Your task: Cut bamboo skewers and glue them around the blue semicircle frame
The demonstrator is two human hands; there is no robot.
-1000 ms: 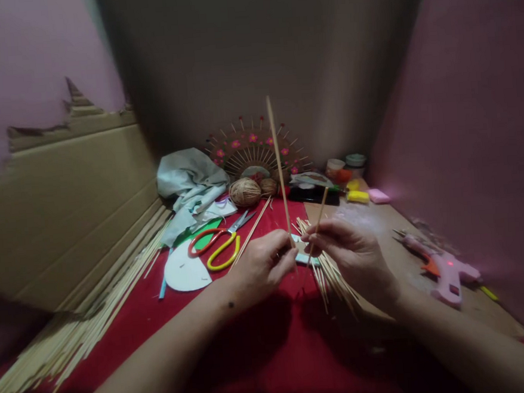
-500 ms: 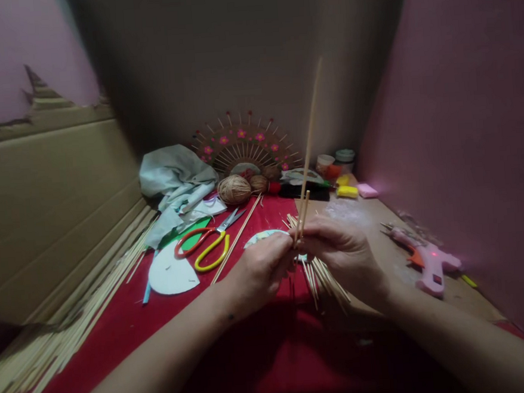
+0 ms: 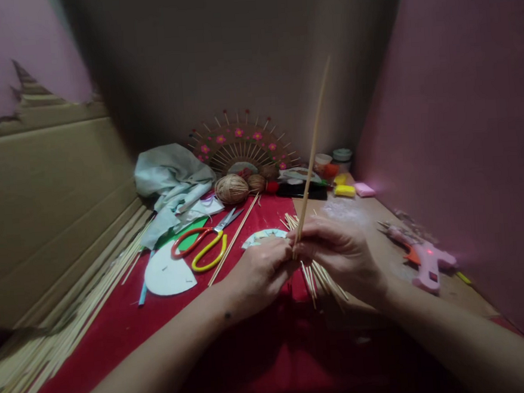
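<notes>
My left hand point(image 3: 261, 272) and my right hand point(image 3: 340, 252) meet over the red cloth point(image 3: 236, 342), fingertips pinched together. Between them stands a long thin bamboo stick point(image 3: 312, 151), leaning up and to the right. Both hands grip its lower end. Under my right hand lies a small pile of short sticks point(image 3: 319, 273). A pale paper half-disc point(image 3: 262, 237) shows just behind my left fingers.
Orange-and-yellow scissors point(image 3: 202, 245) and a white paper disc point(image 3: 169, 275) lie at left. A heap of long sticks point(image 3: 65, 330) runs along the cardboard wall point(image 3: 42, 200). A pink glue gun point(image 3: 421, 257) lies at right. Twine balls point(image 3: 232, 188), a stick fan point(image 3: 243, 147) and small pots stand behind.
The long stick went from upright in my left hand to leaning right, held by both hands. The short stick in my right hand is no longer visible. The view shifted right.
</notes>
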